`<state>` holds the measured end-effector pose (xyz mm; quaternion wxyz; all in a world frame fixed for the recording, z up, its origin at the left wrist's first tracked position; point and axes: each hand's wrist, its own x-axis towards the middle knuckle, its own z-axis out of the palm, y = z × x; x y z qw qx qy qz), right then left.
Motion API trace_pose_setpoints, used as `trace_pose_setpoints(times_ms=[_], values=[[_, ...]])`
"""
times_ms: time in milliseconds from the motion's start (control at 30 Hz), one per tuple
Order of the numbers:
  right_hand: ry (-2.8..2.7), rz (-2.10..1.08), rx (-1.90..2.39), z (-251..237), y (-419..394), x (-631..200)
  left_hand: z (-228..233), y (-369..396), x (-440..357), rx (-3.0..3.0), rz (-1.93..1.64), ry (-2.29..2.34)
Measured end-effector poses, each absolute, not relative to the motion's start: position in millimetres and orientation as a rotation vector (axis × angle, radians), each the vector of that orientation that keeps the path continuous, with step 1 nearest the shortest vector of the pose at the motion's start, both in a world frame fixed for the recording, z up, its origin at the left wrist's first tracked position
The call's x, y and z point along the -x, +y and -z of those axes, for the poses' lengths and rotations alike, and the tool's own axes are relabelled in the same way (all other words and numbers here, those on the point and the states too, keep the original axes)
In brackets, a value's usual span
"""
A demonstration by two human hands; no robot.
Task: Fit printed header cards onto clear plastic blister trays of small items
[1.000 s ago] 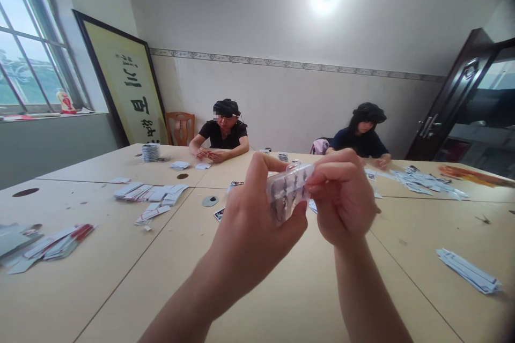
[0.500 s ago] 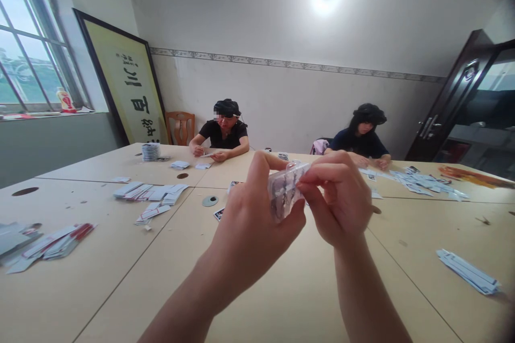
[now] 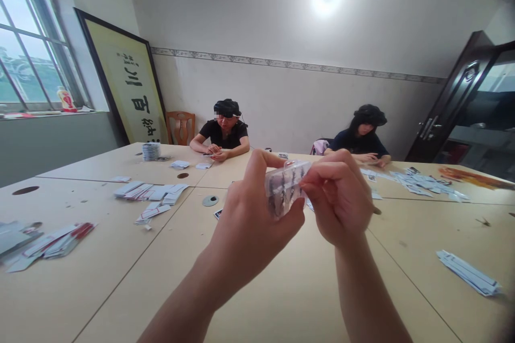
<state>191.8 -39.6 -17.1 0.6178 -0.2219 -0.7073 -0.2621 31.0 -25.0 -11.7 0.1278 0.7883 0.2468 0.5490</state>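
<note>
Both hands raised above the worktop (image 3: pixel 281 300), at chest height, centre of view. Left hand (image 3: pixel 253 225) clamped on a small clear plastic packet (image 3: pixel 284 190): thumb under its lower edge, fingers (image 3: pixel 261 163) curled over the top. Right hand (image 3: pixel 341 201) pinching the packet's right edge between thumb and forefinger. Packet held clear of the worktop, between the two hands, tilted slightly left; dark small items in rows visible through the plastic, kind not discernible.

Change over the last second: packet turned a little, from flatter and wider to narrower and more upright; right hand drawn in closer, its fingers now more tightly bunched at the edge. Left grip essentially unchanged. Read as fine handling at the packet's right edge in progress, not a set-down.

Writing: no print legible on the packet. Large framed calligraphy panel (image 3: pixel 129 86) leaning against the far wall, dark brush characters on yellow ground, not read with confidence. Bottle (image 3: pixel 64 101) on the windowsill with a red and yellow label, too small to read.

Elsewhere: loose piles of cards (image 3: pixel 151 195) on the worktop to the left, another stack (image 3: pixel 469 272) at right. Two other people (image 3: pixel 223 134) seated at the far side, hands on their own cards.
</note>
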Motion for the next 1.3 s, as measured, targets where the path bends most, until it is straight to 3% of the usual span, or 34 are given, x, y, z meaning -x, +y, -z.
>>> trace_pose_setpoints(times_ms=[233, 1300], values=[[-1.598, 0.477, 0.456, 20.2, -35.6, -189.8, 11.1, -25.1, -30.6, -2.29, -1.595, 0.709], [-1.658, 0.64, 0.506, 17.7, -38.4, -192.5, 11.3, -23.9, -32.5, -2.301, -1.649, 0.661]])
